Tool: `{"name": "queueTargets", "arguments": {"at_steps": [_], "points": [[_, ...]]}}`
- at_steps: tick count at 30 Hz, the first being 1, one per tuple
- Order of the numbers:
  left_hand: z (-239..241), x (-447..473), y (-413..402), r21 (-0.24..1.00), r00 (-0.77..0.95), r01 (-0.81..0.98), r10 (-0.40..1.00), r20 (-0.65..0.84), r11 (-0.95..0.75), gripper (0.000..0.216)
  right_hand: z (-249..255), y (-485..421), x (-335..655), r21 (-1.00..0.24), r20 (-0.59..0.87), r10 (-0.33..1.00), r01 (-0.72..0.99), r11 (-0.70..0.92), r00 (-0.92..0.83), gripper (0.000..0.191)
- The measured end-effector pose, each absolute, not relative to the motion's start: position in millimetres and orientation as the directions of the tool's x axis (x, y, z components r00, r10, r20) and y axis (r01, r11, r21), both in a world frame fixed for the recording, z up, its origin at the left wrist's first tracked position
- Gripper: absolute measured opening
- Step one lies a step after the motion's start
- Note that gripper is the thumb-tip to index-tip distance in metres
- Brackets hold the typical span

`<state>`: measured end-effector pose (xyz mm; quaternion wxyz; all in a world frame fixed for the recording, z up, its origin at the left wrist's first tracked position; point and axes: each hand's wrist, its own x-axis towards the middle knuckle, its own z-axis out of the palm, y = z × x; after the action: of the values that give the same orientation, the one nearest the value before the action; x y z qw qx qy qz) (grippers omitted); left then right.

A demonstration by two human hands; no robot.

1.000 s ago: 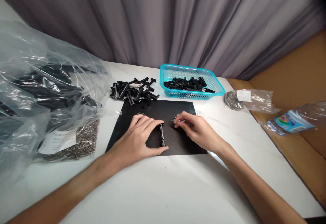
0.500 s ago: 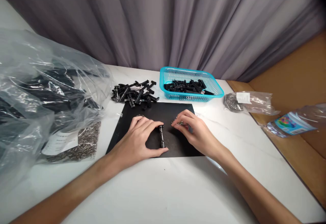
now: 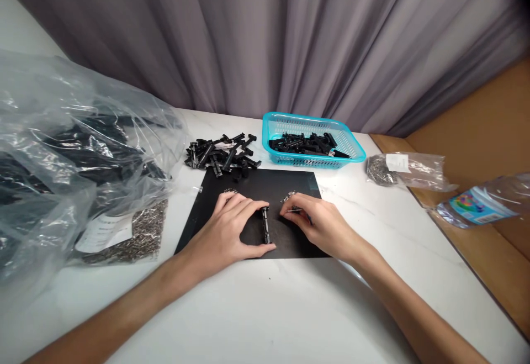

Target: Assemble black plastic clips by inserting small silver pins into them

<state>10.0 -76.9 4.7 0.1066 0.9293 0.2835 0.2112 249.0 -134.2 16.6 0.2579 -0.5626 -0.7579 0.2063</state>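
Observation:
A black mat [image 3: 269,184] lies on the white table. My left hand [image 3: 227,231] rests on it and pinches a slim black plastic part [image 3: 265,225] between forefinger and thumb, holding it flat on the mat. Just right of that part, my right hand [image 3: 321,226] is closed in a pinch on a small thin metal piece [image 3: 295,209] near the part's far end. A few small metal bits [image 3: 289,195] lie on the mat beyond my fingers.
A loose heap of black plastic parts [image 3: 221,154] lies behind the mat. A teal basket [image 3: 351,146] holds more. Big clear bags [image 3: 62,148] of parts crowd the left, with a bag of metal pieces [image 3: 136,234]. Another small bag [image 3: 397,168] and a plastic bottle [image 3: 480,204] are right.
My right hand has shifted slightly left and nearer the black part, still pinching. The left hand keeps its hold. The view has tipped down a little.

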Motion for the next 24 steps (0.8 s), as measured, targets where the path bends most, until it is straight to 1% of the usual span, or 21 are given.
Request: {"name": "queueTargets", "arguments": {"at_steps": [4, 10, 12, 17, 21, 24], "points": [[3.3, 10.3, -76.8, 0.348, 0.739, 0.491, 0.593, 0.318, -0.798, 0.062, 15.7, -133.9, 249.9, -0.646, 0.161, 0.960, 0.711, 0.277, -0.228, 0.013], [0.7, 9.3, -76.5, 0.458, 0.692, 0.532, 0.677, 0.250, -0.712, 0.066, 11.0, -132.0, 249.4, -0.744, 0.150, 0.975, 0.630, 0.222, -0.166, 0.011], [0.3, 9.2, -76.5, 0.476, 0.690, 0.533, 0.685, 0.235, -0.700, 0.067, 9.9, -131.4, 249.0, -0.754, 0.171, 0.973, 0.615, 0.232, -0.159, 0.011], [-1.5, 9.6, -76.6, 0.459, 0.702, 0.512, 0.662, 0.262, -0.726, 0.066, 8.5, -131.4, 247.4, -0.705, 0.277, 0.949, 0.639, 0.308, -0.151, 0.012], [-0.6, 10.1, -77.2, 0.425, 0.713, 0.490, 0.630, 0.308, -0.761, 0.065, 8.1, -132.3, 241.9, -0.761, 0.308, 0.945, 0.566, 0.316, -0.114, 0.011], [2.6, 11.6, -79.0, 0.374, 0.729, 0.460, 0.583, 0.359, -0.806, 0.060, 7.9, -133.2, 235.9, -0.814, 0.338, 0.939, 0.480, 0.326, -0.065, 0.009]]}}
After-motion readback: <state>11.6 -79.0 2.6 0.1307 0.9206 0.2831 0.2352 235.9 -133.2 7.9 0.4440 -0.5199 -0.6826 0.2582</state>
